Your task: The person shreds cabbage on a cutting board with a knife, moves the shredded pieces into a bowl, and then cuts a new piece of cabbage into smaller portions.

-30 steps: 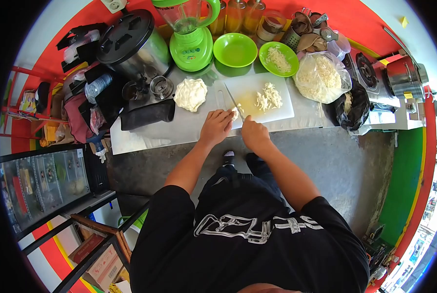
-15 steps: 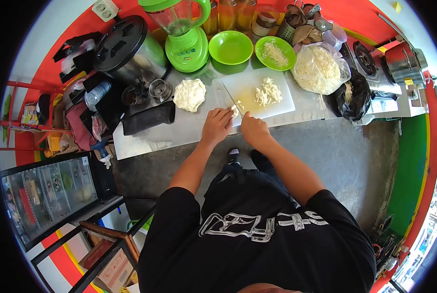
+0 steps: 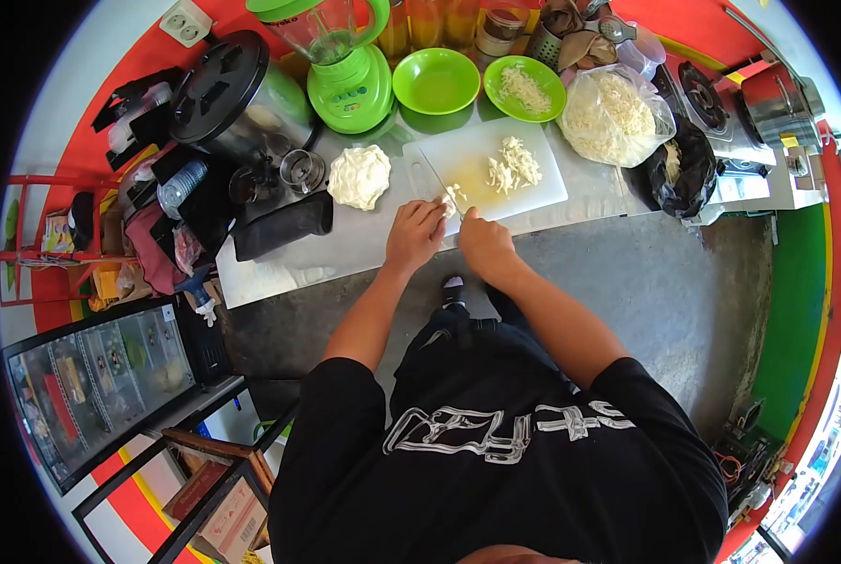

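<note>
A person in a black printed shirt stands at a steel surface (image 3: 345, 246), both hands working at the near left corner of a white cutting board (image 3: 533, 183). The left hand (image 3: 415, 233) curls its fingers down over a small pale piece of vegetable (image 3: 451, 199), pinning it to the board. The right hand (image 3: 485, 246) has its grip pressed together around the handle of a knife (image 3: 446, 194), whose blade runs away from the person, just beside the left fingertips. A heap of cut white shreds (image 3: 510, 169) lies further along the board, right of the blade. Left of the board sits a pale chunk of cabbage (image 3: 358, 176). Along the far edge stand a green blender (image 3: 342, 66), an empty green bowl (image 3: 436, 81), a second green bowl of shreds (image 3: 524, 88) and a clear bag of shredded vegetable (image 3: 613, 117).
</note>
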`<state>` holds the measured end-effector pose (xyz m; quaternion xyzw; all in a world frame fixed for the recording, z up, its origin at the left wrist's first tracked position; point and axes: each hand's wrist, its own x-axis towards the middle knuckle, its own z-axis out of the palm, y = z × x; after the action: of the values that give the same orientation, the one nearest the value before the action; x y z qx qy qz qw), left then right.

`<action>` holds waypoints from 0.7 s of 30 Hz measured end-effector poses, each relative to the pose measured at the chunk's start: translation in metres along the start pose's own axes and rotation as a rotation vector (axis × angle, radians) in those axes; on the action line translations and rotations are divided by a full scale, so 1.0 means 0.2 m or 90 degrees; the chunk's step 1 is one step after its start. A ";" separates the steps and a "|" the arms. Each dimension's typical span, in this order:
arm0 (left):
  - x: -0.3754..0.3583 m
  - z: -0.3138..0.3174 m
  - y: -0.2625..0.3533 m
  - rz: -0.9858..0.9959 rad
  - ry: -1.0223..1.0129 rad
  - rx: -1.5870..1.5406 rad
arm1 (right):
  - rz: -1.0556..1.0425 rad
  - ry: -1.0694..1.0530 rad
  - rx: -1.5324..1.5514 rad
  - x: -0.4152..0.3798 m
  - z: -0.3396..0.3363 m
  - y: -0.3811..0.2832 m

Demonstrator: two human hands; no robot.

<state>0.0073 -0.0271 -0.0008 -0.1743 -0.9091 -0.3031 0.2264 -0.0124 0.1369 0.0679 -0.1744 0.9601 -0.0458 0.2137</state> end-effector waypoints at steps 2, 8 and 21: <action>0.00 0.00 0.01 -0.005 -0.001 0.002 | 0.022 0.014 -0.002 0.01 0.10 0.01; 0.01 0.00 0.01 -0.012 0.009 0.001 | 0.009 0.045 0.005 0.09 0.06 0.02; 0.00 -0.01 0.02 -0.024 0.003 -0.015 | -0.008 0.061 0.014 0.05 0.10 0.01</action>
<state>0.0091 -0.0252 0.0019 -0.1595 -0.9080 -0.3185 0.2206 -0.0137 0.1356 0.0462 -0.1757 0.9675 -0.0664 0.1691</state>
